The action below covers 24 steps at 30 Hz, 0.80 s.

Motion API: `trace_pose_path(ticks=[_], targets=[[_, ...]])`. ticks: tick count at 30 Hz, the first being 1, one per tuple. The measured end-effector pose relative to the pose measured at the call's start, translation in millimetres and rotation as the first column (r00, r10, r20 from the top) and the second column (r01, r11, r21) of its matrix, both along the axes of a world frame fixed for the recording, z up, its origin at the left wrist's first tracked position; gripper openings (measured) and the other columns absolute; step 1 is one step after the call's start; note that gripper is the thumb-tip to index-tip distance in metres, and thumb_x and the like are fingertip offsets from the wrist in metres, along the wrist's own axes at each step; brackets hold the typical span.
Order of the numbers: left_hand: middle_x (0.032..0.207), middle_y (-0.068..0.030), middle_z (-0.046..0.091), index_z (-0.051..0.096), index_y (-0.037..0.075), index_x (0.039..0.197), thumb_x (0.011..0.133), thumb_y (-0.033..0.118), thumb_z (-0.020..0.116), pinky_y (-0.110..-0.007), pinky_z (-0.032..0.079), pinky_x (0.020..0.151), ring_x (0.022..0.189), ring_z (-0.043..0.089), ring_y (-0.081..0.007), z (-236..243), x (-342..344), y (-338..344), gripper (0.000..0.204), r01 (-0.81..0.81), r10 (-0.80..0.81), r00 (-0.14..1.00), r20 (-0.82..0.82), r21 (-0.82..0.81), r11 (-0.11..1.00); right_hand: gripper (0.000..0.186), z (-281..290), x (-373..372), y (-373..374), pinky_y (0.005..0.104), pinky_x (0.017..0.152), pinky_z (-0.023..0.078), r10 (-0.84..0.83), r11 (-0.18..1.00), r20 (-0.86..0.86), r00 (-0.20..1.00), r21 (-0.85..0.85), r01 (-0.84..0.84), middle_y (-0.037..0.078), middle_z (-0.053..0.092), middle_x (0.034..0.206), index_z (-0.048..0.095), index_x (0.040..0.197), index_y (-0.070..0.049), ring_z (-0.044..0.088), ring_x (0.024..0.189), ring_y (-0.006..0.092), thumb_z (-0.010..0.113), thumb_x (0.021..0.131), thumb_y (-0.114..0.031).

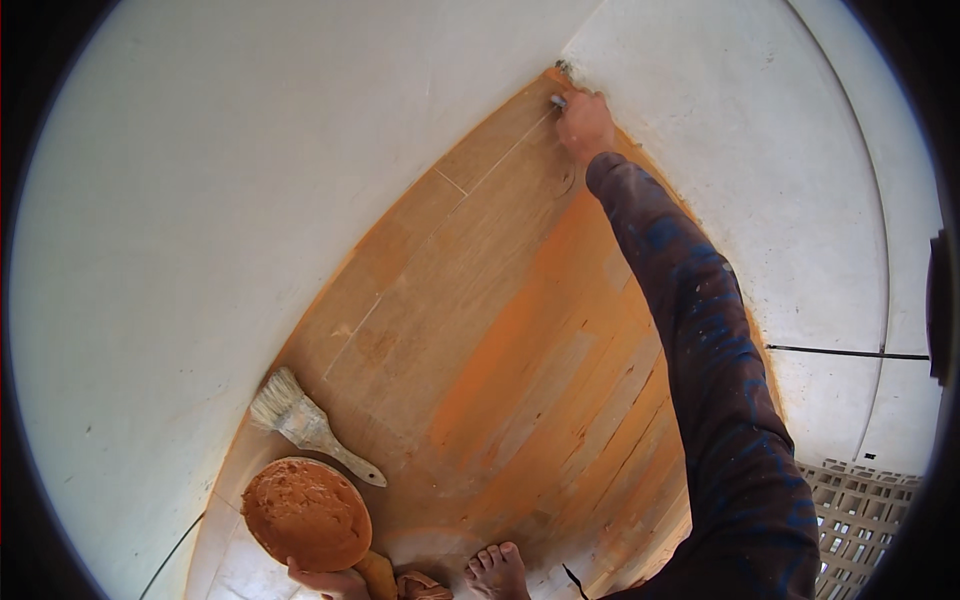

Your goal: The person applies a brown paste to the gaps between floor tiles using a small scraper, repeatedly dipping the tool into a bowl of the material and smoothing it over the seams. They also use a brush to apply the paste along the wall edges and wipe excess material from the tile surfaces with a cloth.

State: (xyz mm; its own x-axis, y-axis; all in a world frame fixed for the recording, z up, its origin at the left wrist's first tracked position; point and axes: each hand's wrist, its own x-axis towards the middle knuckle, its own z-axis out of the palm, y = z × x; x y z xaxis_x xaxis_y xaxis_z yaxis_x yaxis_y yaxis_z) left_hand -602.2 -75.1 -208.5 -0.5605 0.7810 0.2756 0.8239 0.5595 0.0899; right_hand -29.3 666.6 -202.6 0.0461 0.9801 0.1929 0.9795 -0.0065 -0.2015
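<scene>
My right hand (585,125) reaches to the narrow far corner of a wooden surface (400,290). It is closed, with the small pale end of something (558,101) showing at its fingers; the rest is hidden. At the lower left, my left hand (328,580) grips the near rim of a round bowl (364,515) of orange-brown paste (305,510); most of its fingers are hidden. A wide paintbrush (312,428) with pale, stiff bristles lies just beyond the bowl.
White walls (230,180) curve up along both sides of the wood. Orange streaks (510,340) cover the boards. A bare foot (497,572) stands at the lower edge, beside a crumpled orange-brown thing (422,586). A pale plastic grid (858,520) lies at the lower right.
</scene>
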Motion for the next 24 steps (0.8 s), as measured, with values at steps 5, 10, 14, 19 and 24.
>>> trace_pose_path(ticks=[5, 10, 14, 19, 24], targets=[[0.100, -0.0134, 0.072, 0.060, 0.006, 0.128, 0.092, 0.049, 0.073, -0.038, 0.060, 0.066, 0.078, 0.072, -0.0333, 42, 77, 89, 0.058, -0.144, 0.130, 0.830, -0.543, 0.017, 0.989, 0.018, 32, -62, -110, 0.0437, 0.093, 0.049, 0.338, 0.938, -0.092, 0.936, -0.048, -0.344, 0.017, 0.068, 0.100, 0.071, 0.099, -0.007, 0.060, 0.106, 0.0360, 0.063, 0.083, -0.007], [0.085, -0.0121, 0.069, 0.063, 0.005, 0.120, 0.092, 0.039, 0.071, -0.038, 0.055, 0.056, 0.066, 0.068, -0.0298, 37, 69, 96, 0.045, -0.099, 0.105, 0.994, -0.020, 0.203, 0.974, 0.019, 48, 11, -51, 0.0478, 0.090, 0.051, 0.036, 0.992, -0.176, 0.984, -0.110, -0.056, 0.019, 0.069, 0.104, 0.073, 0.102, -0.005, 0.059, 0.105, 0.0422, 0.061, 0.088, -0.009], [0.077, -0.0113, 0.068, 0.064, 0.004, 0.116, 0.092, 0.033, 0.070, -0.038, 0.052, 0.050, 0.060, 0.065, -0.0277, 34, 59, 90, 0.038, -0.023, 0.050, 0.993, -0.110, 0.235, 0.972, 0.020, 21, 53, 6, 0.0509, 0.086, 0.051, -0.009, 0.998, -0.111, 0.994, 0.067, 0.016, 0.020, 0.070, 0.093, 0.075, 0.100, -0.007, 0.061, 0.097, 0.0430, 0.061, 0.087, -0.008], [0.103, -0.0127, 0.057, 0.055, 0.005, 0.128, 0.095, 0.040, 0.056, -0.040, 0.044, 0.073, 0.087, 0.056, -0.0288, 61, 81, 125, 0.048, -0.536, 0.187, 0.517, 0.836, 0.145, 0.832, 0.023, 17, 54, 6, 0.0492, 0.090, 0.051, 0.028, 0.999, 0.075, 0.997, 0.018, -0.029, 0.017, 0.070, 0.096, 0.076, 0.102, -0.011, 0.061, 0.099, 0.0403, 0.060, 0.085, -0.006], [0.133, -0.0144, 0.047, 0.045, 0.005, 0.142, 0.099, 0.049, 0.043, -0.042, 0.037, 0.098, 0.117, 0.047, -0.0306, 72, 83, 139, 0.061, -0.660, 0.159, 0.269, 0.950, 0.061, 0.749, 0.028, 32, -9, -72, 0.0486, 0.088, 0.050, 0.415, 0.907, -0.011, 0.910, 0.077, -0.413, 0.015, 0.070, 0.096, 0.074, 0.107, -0.012, 0.061, 0.101, 0.0388, 0.059, 0.085, -0.006]])
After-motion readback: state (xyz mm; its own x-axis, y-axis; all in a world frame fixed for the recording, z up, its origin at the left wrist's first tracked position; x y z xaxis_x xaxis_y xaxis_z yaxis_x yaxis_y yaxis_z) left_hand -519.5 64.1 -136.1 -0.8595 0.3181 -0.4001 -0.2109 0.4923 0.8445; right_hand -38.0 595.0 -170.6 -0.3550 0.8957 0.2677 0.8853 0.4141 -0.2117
